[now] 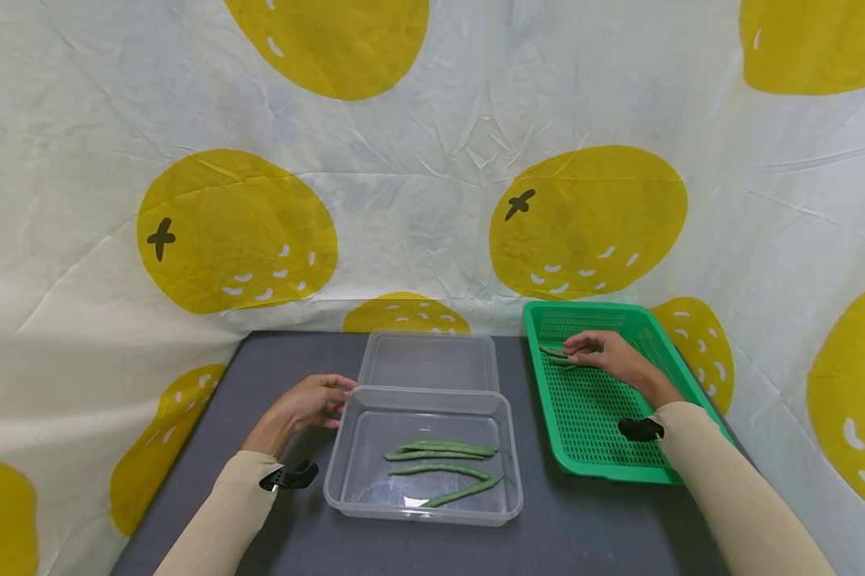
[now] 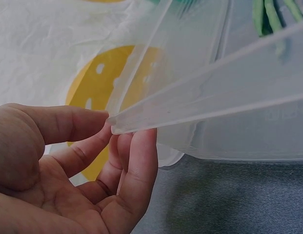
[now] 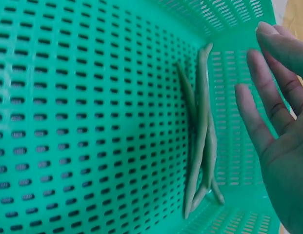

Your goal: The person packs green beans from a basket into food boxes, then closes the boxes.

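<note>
A clear plastic box point(image 1: 360, 488) stands on the grey table and holds several green beans point(image 1: 439, 452). My left hand point(image 1: 315, 402) rests at the box's far left corner point(image 2: 114, 124), fingers loosely bent and touching the rim, thumb just above it. A green slotted basket point(image 1: 598, 448) sits to the right. More green beans point(image 3: 200, 141) lie at its far end. My right hand point(image 1: 605, 354) hovers over those beans point(image 1: 553, 352) with fingers straight point(image 3: 258, 122), holding nothing.
A second clear tray or lid point(image 1: 432, 362) lies behind the box. A white cloth with yellow fruit prints point(image 1: 432, 160) walls in the back and both sides. Bare grey table point(image 1: 605, 528) shows in front.
</note>
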Available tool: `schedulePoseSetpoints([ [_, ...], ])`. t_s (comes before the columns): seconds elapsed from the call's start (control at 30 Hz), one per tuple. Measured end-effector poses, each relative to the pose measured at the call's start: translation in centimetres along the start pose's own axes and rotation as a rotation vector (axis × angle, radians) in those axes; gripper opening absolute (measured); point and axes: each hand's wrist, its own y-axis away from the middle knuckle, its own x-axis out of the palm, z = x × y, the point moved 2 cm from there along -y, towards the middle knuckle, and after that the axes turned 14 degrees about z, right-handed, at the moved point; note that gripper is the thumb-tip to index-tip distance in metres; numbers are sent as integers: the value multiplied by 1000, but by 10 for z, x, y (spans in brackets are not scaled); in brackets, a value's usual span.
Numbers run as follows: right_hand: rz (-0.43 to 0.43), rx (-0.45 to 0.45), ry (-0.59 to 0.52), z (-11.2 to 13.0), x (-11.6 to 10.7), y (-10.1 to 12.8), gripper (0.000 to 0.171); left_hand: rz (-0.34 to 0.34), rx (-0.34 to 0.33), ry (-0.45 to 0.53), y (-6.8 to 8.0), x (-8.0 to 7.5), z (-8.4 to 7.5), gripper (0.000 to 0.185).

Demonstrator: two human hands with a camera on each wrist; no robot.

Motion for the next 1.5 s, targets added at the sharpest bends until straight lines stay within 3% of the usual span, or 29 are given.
schedulePoseSetpoints([
  [0.47, 35, 139, -13, -23, -3, 8, 41, 5, -20, 32, 0, 0, -1, 39],
  [1.27, 1, 164, 74, -37, -8, 18, 34, -7, -24, 11, 0, 0, -2, 38],
  [1.5, 75, 110, 30, -48, -6, 17, 30, -2, -16, 18, 0, 1, -1, 39],
])
